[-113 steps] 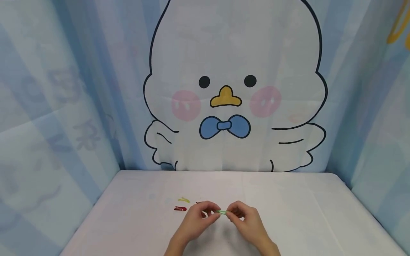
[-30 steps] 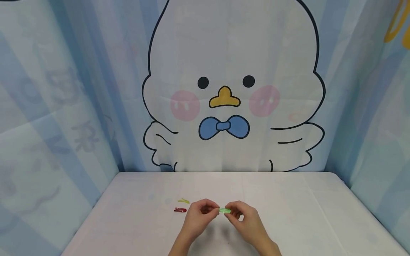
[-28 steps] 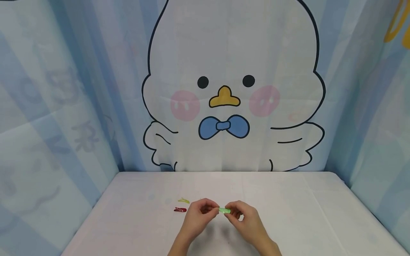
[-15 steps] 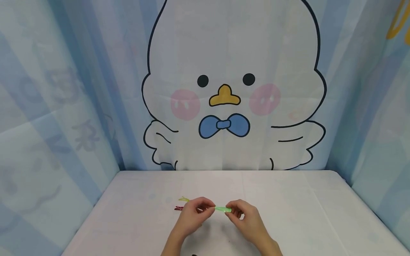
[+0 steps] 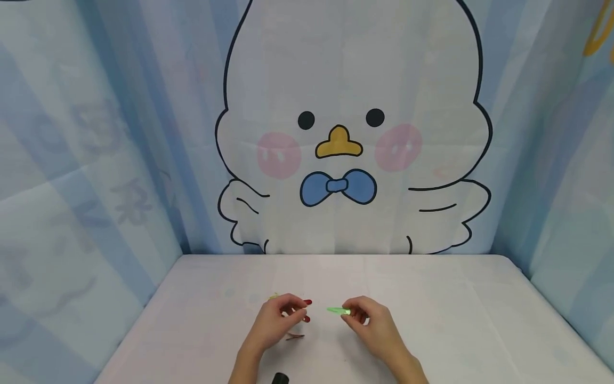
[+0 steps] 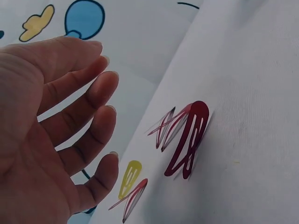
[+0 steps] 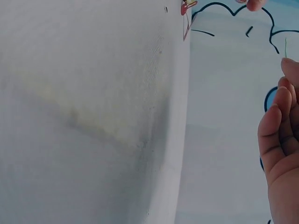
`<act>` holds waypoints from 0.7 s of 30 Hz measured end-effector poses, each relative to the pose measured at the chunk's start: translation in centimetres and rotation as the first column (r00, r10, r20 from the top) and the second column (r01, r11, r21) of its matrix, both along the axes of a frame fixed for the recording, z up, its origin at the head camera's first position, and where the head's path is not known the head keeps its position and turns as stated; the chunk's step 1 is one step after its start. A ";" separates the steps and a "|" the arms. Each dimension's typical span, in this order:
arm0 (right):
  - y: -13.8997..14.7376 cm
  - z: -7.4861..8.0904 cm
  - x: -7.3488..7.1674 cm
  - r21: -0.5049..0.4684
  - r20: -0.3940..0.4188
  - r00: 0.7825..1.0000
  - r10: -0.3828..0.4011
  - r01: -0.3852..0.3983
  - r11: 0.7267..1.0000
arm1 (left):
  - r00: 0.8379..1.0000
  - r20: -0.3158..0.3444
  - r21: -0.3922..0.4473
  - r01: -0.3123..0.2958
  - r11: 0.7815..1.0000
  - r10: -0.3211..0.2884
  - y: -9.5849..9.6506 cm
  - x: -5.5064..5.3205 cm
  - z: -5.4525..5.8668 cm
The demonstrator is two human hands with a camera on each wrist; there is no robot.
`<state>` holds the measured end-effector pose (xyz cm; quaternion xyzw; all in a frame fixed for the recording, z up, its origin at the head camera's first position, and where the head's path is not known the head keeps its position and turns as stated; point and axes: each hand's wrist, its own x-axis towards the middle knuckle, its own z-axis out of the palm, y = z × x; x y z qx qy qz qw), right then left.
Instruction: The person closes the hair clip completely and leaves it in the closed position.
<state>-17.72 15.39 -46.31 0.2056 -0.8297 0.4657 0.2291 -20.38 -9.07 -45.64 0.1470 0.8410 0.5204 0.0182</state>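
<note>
In the head view, my right hand (image 5: 371, 325) pinches a light green snap hair clip (image 5: 338, 310) by one end, above the table; its other end points left. Apart from it, to the left, my left hand (image 5: 275, 322) holds nothing, its fingers loosely bent and thumb off the fingertips, as the left wrist view shows. Beneath and beside that hand lie a dark red hair clip (image 6: 200, 114), a yellow hair clip (image 6: 135, 166) and other reddish clips (image 6: 145, 182) with spread prongs. Only a thin edge of the green clip (image 7: 286, 48) shows in the right wrist view.
A white-covered table (image 5: 455, 320) stands before a curtain (image 5: 336, 229) printed with a white bird. A small dark object (image 5: 280, 378) shows at the bottom edge, left of centre. Another reddish clip (image 5: 295, 336) lies near the left wrist.
My left hand has let go of the green hair clip and moved left and slightly down. My right hand still holds the clip. Red clips have come into view beside the left hand.
</note>
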 end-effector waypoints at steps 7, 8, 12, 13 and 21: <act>0.0 -0.1 -0.6 -0.027 0.014 0.999 -0.029 0.029 0.999 | 0.999 0.023 -0.078 -0.047 0.996 0.048 -0.8 -0.3 -0.7; 0.1 -0.1 -0.7 -0.026 0.021 0.999 -0.032 0.033 0.999 | 0.998 0.028 -0.088 -0.045 0.995 0.048 -0.9 -0.3 -0.8; 0.7 0.0 -1.0 -0.033 0.044 0.998 -0.044 0.046 0.998 | 0.998 0.042 -0.138 -0.029 0.990 0.035 -1.6 -0.5 -0.9; 0.9 0.1 -1.1 -0.035 0.049 0.998 -0.049 0.050 0.998 | 0.998 0.053 -0.153 -0.025 0.988 0.033 -1.8 -0.5 -0.9; 2.7 0.4 -2.6 -0.003 0.106 0.991 -0.084 0.085 0.996 | 0.994 0.107 -0.224 0.015 0.974 0.009 -3.0 -0.6 -1.0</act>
